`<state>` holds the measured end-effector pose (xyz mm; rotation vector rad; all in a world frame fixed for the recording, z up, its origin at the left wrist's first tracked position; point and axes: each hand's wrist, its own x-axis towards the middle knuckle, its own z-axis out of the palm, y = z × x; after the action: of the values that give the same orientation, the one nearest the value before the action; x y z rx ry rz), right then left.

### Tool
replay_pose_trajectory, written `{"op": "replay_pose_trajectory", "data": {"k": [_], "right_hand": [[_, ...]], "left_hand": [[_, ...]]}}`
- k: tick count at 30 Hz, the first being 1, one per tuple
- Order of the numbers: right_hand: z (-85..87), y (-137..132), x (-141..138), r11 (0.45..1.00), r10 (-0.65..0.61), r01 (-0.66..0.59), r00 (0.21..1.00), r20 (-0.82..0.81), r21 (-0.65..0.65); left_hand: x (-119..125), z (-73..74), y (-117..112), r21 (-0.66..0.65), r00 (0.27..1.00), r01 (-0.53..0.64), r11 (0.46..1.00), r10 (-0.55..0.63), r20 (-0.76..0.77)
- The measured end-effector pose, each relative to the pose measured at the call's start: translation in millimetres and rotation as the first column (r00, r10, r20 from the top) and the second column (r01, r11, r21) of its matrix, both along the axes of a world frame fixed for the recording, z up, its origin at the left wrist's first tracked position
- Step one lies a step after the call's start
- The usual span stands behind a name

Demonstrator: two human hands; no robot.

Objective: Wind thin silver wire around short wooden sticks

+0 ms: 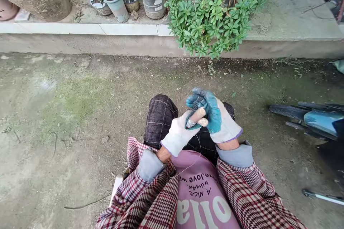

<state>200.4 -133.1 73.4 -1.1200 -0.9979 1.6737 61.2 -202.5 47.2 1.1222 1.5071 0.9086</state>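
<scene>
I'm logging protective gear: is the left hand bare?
No, the left hand wears a white glove with a purple-edged cuff.

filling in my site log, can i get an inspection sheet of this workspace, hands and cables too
surface: bare ground, greenish in patches
job's things: two wooden-looking sticks, a thin strand wound around at least one; loose strand hanging over the pink top
clutter: twigs on the ground
left hand: gloved, closed around the sticks
right hand: gloved, fingers curled beside the sticks; contact unclear
cables: nothing seen
surroundings: ledge ahead with leafy plant, metal pot and smaller planters; part of a blue and black vehicle at right
</scene>
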Motion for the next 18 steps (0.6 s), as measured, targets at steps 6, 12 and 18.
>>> {"op": "replay_pose_trajectory", "data": {"k": [6,12,18], "right_hand": [[6.6,-6,30,0.963,-0.196,0.168,0.973,0.122,0.209],[-22.4,-50,12,0.916,0.004,-0.277,0.728,0.685,0.289],[-24.4,-50,15,0.992,-0.086,0.057,0.959,0.270,0.113]], "left_hand": [[-22,4.0,2,-0.279,0.818,-0.099,0.955,0.238,0.524],[-18,16.6,6,-0.295,0.672,-0.132,0.946,0.304,0.675],[-17,11.8,2,-0.298,0.745,-0.221,0.929,0.358,0.562]]}}
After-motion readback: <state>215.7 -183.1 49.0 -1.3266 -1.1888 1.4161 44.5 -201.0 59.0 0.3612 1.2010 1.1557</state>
